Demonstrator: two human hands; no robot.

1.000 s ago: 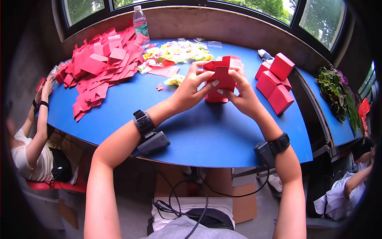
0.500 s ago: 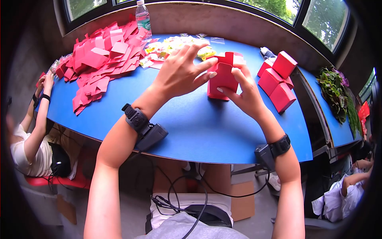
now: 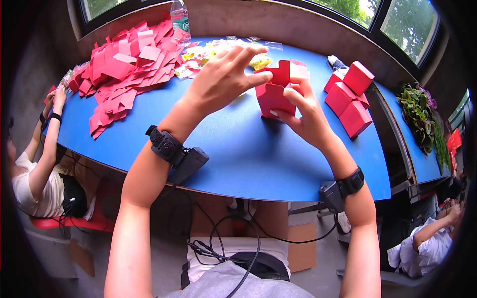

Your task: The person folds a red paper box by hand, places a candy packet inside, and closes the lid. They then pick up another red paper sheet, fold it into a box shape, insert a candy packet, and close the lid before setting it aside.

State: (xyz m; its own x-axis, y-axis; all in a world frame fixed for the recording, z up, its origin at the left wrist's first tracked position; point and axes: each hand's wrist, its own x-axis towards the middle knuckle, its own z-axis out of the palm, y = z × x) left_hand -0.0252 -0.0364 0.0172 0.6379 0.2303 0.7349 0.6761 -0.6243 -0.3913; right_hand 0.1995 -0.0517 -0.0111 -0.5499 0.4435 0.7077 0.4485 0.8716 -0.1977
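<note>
A red paper box (image 3: 273, 99) stands on the blue table with its top flaps raised. My right hand (image 3: 306, 107) grips its right side, thumb across the front face and fingers along the upper edge. To the left of the box, my left hand (image 3: 221, 77) is raised with its fingers spread, the thumb close to the box's upper left edge; nothing is in it. Whether that thumb touches the flap I cannot tell. Several closed red boxes (image 3: 343, 99) are stacked to the right of my right hand.
Flat red box blanks (image 3: 119, 67) lie heaped at the left. Behind my left hand are small wrapped yellow-and-white packets (image 3: 198, 52); a water bottle (image 3: 180, 22) stands by the window. Another person's hands (image 3: 58, 97) work at the left edge. Plants (image 3: 417, 116) lie on the right-hand table.
My left hand has drawn slightly left from the box's top, its fingers still spread. The box top now shows more open, with its flaps up. My right hand keeps its hold.
</note>
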